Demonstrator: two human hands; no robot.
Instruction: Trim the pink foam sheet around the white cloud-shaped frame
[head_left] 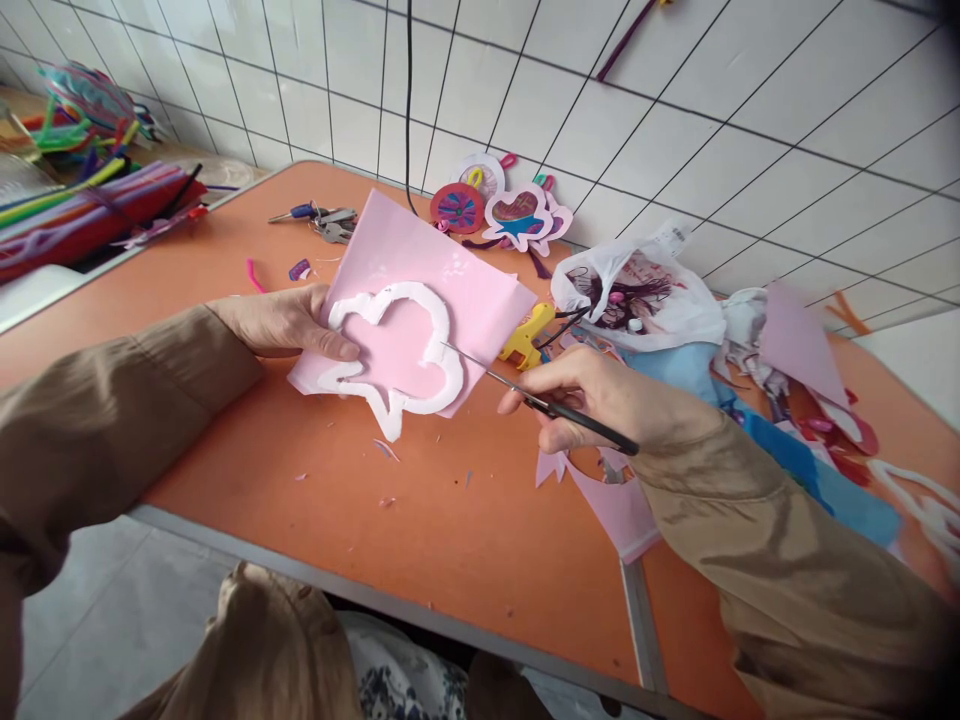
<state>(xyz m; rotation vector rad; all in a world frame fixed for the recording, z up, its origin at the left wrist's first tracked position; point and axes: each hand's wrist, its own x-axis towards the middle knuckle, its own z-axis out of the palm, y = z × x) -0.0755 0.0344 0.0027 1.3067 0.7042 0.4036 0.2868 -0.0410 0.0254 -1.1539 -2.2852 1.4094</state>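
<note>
My left hand [296, 322] pinches the left side of a pink sheet [420, 240], its thumb pressed near a white cut-out outline [442, 385]. This outline has a wavy, flower-like shape with pointed tips and lies over the sheet. The sheet is tilted up off the table. From the right, my right hand [592, 395] is closed around black-handled scissors [551, 408], seen nearly edge-on. Their thin silver tip lies over the outline's right edge; whether it touches is unclear. Cut pink scraps [607, 500] lie below my right hand.
A yellow glue gun [527, 338] lies behind the right hand, near a white plastic bag [660, 290]. Decorated cut-outs [517, 215] rest by the tiled wall. Keys [335, 222] lie at the back left, pipe cleaners [82, 205] farther left. Blue material [795, 460] sits beside the right forearm.
</note>
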